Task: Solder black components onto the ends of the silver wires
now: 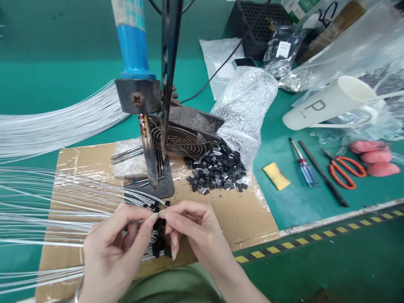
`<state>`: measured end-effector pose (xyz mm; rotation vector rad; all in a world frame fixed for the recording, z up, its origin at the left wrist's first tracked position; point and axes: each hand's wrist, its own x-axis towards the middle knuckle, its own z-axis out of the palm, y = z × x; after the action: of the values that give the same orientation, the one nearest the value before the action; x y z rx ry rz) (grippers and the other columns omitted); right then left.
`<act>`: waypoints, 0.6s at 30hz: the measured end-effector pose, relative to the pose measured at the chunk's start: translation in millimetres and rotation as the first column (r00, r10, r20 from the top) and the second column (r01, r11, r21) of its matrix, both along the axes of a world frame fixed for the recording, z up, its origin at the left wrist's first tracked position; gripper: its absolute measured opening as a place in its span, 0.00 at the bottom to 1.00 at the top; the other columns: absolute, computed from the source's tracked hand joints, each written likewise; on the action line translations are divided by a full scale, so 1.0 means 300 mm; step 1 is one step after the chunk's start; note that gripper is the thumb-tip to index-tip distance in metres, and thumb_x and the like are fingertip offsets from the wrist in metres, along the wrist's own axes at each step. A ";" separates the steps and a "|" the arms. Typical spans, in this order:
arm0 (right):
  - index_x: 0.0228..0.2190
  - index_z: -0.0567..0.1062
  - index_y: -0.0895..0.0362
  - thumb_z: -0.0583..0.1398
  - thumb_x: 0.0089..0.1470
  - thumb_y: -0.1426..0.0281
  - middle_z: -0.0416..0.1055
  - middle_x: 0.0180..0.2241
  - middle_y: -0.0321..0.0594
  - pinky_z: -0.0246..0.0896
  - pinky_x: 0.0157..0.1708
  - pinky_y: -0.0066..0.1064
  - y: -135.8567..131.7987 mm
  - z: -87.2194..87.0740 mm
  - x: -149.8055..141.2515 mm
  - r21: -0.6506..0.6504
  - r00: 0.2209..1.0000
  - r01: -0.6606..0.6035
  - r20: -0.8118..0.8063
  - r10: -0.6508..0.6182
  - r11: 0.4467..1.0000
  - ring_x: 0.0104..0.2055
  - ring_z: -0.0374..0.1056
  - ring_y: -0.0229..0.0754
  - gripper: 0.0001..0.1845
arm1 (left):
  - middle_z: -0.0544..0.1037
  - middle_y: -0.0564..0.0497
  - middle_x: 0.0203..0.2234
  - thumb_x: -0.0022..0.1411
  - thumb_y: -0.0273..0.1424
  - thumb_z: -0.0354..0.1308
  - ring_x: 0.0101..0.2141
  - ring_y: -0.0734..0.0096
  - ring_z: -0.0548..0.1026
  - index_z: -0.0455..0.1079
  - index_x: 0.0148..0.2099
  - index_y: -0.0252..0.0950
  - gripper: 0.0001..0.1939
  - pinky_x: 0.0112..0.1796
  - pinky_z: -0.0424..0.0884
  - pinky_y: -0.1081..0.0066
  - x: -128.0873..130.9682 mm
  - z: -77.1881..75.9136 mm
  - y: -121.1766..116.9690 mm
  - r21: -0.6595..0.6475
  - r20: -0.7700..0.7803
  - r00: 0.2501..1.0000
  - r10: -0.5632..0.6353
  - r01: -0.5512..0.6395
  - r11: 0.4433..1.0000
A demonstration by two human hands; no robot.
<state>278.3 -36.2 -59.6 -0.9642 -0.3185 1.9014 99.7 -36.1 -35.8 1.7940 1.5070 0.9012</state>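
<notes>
Your left hand (115, 246) has thumb and forefinger closed in a tight pinch on a thin wire (160, 213). Your right hand (200, 229) pinches just beside it, thumb and forefinger together, other fingers loosely curled. The wire sits between your fingertips, above black pieces (160, 246) on the cardboard (249, 219).
</notes>
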 end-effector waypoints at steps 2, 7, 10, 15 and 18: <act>0.31 0.89 0.57 0.78 0.51 0.60 0.80 0.22 0.35 0.71 0.16 0.22 -0.003 -0.003 -0.005 0.003 1.000 0.008 -0.011 -0.008 1.000 0.17 0.70 0.33 0.13 | 0.80 0.58 0.26 0.71 0.29 0.64 0.23 0.78 0.72 0.77 0.40 0.43 0.04 0.24 0.66 0.78 0.004 -0.004 -0.006 0.021 -0.006 1.000 0.028 -0.028 0.999; 0.29 0.89 0.56 0.78 0.51 0.61 0.79 0.22 0.34 0.71 0.15 0.21 -0.009 -0.001 -0.024 0.002 0.999 0.047 -0.020 -0.047 0.999 0.16 0.69 0.32 0.12 | 0.80 0.59 0.26 0.71 0.29 0.64 0.23 0.78 0.72 0.77 0.40 0.43 0.04 0.25 0.67 0.77 0.021 -0.008 -0.021 0.009 0.015 0.997 0.069 -0.069 0.998; 0.28 0.89 0.56 0.78 0.51 0.61 0.79 0.22 0.34 0.70 0.15 0.21 -0.011 0.001 -0.033 -0.005 0.997 0.079 -0.023 -0.079 0.997 0.15 0.69 0.32 0.11 | 0.80 0.58 0.26 0.71 0.29 0.64 0.25 0.77 0.75 0.77 0.40 0.43 0.04 0.28 0.70 0.77 0.028 -0.010 -0.023 0.004 0.033 0.994 0.100 -0.101 0.995; 0.28 0.89 0.56 0.78 0.50 0.61 0.79 0.22 0.34 0.69 0.15 0.20 -0.012 0.001 -0.036 -0.008 0.996 0.087 -0.028 -0.087 0.996 0.15 0.69 0.31 0.12 | 0.81 0.58 0.26 0.70 0.28 0.64 0.23 0.77 0.74 0.77 0.40 0.42 0.04 0.26 0.69 0.77 0.024 -0.012 -0.019 0.036 0.027 0.997 0.072 -0.073 0.997; 0.28 0.89 0.56 0.78 0.50 0.61 0.79 0.22 0.34 0.69 0.15 0.19 -0.011 0.001 -0.036 -0.003 0.995 0.094 -0.035 -0.095 0.996 0.15 0.69 0.31 0.12 | 0.80 0.58 0.26 0.70 0.28 0.64 0.23 0.78 0.73 0.77 0.40 0.43 0.04 0.25 0.68 0.78 0.024 -0.011 -0.018 0.056 0.028 0.997 0.073 -0.074 0.996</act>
<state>267.6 -39.5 -59.3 -0.9301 -0.2472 1.8301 106.8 -41.5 -39.3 1.7699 1.5538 1.0094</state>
